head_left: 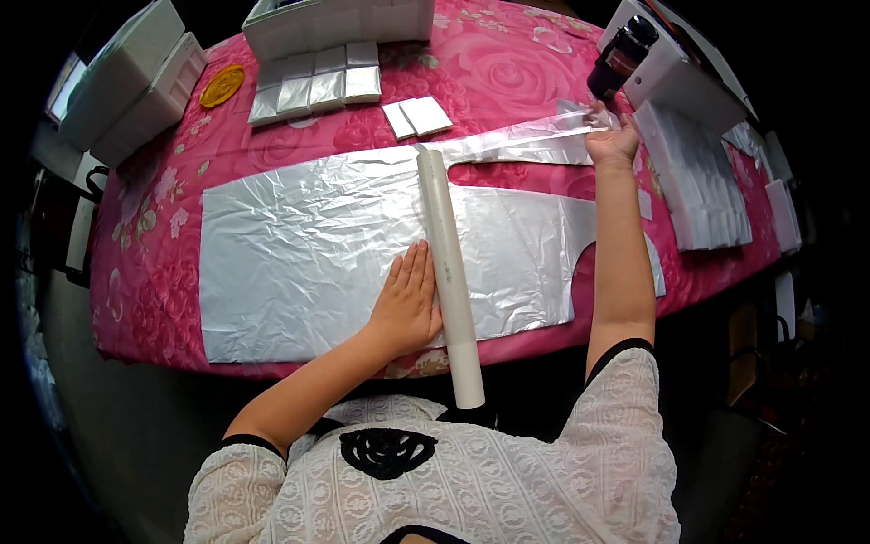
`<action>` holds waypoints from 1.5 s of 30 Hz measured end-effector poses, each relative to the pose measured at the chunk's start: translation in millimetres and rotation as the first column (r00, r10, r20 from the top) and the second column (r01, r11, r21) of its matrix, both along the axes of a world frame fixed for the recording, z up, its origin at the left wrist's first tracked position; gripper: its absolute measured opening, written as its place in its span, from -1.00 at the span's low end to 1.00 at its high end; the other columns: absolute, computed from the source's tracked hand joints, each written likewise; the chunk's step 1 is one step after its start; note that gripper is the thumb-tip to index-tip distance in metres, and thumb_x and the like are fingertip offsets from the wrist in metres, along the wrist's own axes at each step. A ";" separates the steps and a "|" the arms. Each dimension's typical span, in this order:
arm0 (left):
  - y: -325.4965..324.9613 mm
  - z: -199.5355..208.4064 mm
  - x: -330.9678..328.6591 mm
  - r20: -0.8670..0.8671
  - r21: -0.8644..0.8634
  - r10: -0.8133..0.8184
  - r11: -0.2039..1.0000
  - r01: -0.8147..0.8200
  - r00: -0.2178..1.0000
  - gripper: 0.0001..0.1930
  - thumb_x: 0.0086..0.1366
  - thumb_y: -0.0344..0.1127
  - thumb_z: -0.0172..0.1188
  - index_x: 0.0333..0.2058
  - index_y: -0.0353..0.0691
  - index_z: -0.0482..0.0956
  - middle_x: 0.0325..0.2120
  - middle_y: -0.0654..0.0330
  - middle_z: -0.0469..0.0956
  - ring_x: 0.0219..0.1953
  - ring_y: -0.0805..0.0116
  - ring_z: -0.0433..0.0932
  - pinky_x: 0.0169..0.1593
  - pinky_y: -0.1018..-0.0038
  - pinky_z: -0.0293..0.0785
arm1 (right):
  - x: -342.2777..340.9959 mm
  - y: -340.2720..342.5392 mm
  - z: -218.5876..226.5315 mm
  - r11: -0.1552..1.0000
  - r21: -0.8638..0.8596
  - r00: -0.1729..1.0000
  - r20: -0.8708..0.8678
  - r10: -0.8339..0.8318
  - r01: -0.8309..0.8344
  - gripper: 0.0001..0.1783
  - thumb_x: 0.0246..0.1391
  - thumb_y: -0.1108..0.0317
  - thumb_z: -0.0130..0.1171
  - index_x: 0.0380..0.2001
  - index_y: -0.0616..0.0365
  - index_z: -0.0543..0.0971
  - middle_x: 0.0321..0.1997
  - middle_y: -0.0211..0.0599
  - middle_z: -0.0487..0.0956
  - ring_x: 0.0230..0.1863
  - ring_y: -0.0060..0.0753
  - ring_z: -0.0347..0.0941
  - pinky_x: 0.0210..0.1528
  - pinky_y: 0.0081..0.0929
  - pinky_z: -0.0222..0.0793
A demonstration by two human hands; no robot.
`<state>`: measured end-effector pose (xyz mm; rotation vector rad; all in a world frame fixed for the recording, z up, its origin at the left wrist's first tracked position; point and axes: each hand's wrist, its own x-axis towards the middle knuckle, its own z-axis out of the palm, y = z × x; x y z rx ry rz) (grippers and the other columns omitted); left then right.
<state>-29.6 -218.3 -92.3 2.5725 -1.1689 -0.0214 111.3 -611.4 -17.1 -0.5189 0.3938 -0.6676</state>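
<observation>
A shiny silvery-white plastic sheet point(299, 254) lies spread across the table, creased, with curved cut-outs and long strips at its right end, like a disposable apron. Across it rests a pale rigid pipe point(453, 281), its near end jutting past the table edge. My left hand point(408, 299) lies flat on the sheet, fingers extended, its side against the pipe. At the far right, my right hand point(613, 136) has its fingers curled at the end of the sheet's upper strip, which stretches from the pipe toward it. Its fingertips are partly hidden by the film.
Folded silvery packets point(317, 86) sit in rows before a white box point(340, 23); two more packets point(417, 117) lie nearer. A dark bottle point(623, 56) and stacked plastic bags point(693, 181) stand right. White foam boxes point(145, 82) and a yellow coil point(222, 86) occupy the left.
</observation>
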 end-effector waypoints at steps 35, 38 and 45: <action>149.9 34.4 -41.4 0.024 -0.273 -0.148 0.950 0.149 0.989 -0.52 0.06 -0.34 0.13 0.00 -0.31 0.37 0.08 0.01 0.31 0.15 0.12 0.27 0.20 0.22 0.16 | -118.5 340.8 16.9 -0.609 -0.780 0.773 -0.473 0.422 -0.146 -0.47 -0.10 0.29 0.24 -0.01 0.19 0.42 0.14 -0.10 0.34 0.27 -0.01 0.08 0.20 -0.19 0.14; 210.8 42.3 -42.1 -0.034 -0.220 -0.035 0.975 0.027 0.999 -0.52 0.03 -0.38 0.12 -0.01 -0.31 0.38 0.05 0.04 0.35 0.13 0.12 0.30 0.19 0.20 0.16 | -151.7 273.6 5.6 -0.634 -0.720 0.814 -0.530 0.237 -0.283 -0.50 -0.12 0.34 0.23 -0.03 0.21 0.44 0.14 -0.10 0.35 0.26 -0.01 0.11 0.20 -0.21 0.13; 189.1 54.6 -21.7 -0.116 -0.291 0.054 0.953 -0.086 0.992 -0.51 0.07 -0.45 0.08 0.03 -0.37 0.32 0.10 -0.05 0.27 0.16 0.02 0.24 0.20 0.22 0.15 | -206.4 245.7 -9.3 -0.532 -0.753 0.835 -0.531 0.144 -0.387 -0.45 -0.11 0.33 0.21 0.01 0.25 0.41 0.18 -0.08 0.31 0.28 -0.01 0.10 0.24 -0.23 0.07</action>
